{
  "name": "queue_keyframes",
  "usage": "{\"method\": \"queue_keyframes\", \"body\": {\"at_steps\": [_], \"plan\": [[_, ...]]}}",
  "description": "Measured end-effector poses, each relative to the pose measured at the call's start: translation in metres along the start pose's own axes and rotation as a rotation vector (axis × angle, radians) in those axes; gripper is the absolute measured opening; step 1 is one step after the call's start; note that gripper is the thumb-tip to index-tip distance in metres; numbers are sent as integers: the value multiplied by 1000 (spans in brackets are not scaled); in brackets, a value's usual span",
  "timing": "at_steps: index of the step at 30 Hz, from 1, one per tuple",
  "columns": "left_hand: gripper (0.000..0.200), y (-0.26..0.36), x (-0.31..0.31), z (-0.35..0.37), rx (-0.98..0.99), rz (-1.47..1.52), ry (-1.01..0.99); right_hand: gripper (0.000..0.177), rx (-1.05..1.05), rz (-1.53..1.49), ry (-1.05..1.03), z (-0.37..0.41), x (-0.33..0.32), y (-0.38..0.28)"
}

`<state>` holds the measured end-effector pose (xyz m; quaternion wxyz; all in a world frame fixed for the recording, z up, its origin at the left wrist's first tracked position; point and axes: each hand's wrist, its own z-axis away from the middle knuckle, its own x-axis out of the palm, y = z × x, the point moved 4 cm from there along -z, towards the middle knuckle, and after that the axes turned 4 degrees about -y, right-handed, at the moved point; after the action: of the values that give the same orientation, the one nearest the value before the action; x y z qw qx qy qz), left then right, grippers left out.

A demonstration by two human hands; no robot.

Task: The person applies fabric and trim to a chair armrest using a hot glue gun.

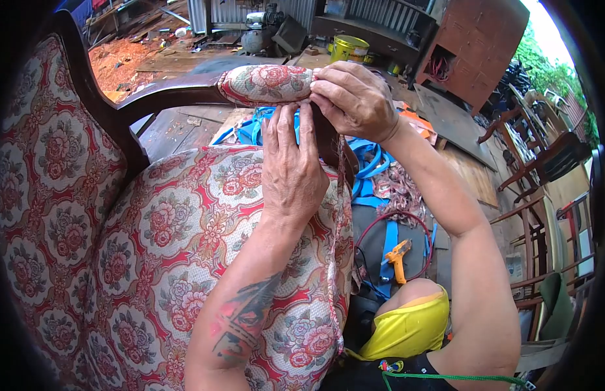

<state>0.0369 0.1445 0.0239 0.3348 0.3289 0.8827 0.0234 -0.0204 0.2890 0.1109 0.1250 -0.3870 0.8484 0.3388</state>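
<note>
A wooden armchair with red floral upholstery fills the left side, its seat cushion under my forearm. My left hand presses flat, fingers up, against the underside of the padded armrest. My right hand grips the front end of that armrest pad, fingers curled over the fabric edge. A braided trim cord hangs down from under my right hand along the seat's front edge.
On the floor below lie a blue hose, a red cable and a yellow-orange tool. A yellow bucket stands at the back. Bare wooden chair frames stand at the right. My knee in yellow cloth is at the bottom.
</note>
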Motion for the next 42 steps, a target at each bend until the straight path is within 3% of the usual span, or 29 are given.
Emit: {"method": "queue_keyframes", "body": {"at_steps": [28,42], "plan": [[86,6,0,4,-36,-58,-31,27,2,4,29,1,2,-1],[83,6,1,3,-38,49,-23,29,9,27,13,2,3,-2]]}}
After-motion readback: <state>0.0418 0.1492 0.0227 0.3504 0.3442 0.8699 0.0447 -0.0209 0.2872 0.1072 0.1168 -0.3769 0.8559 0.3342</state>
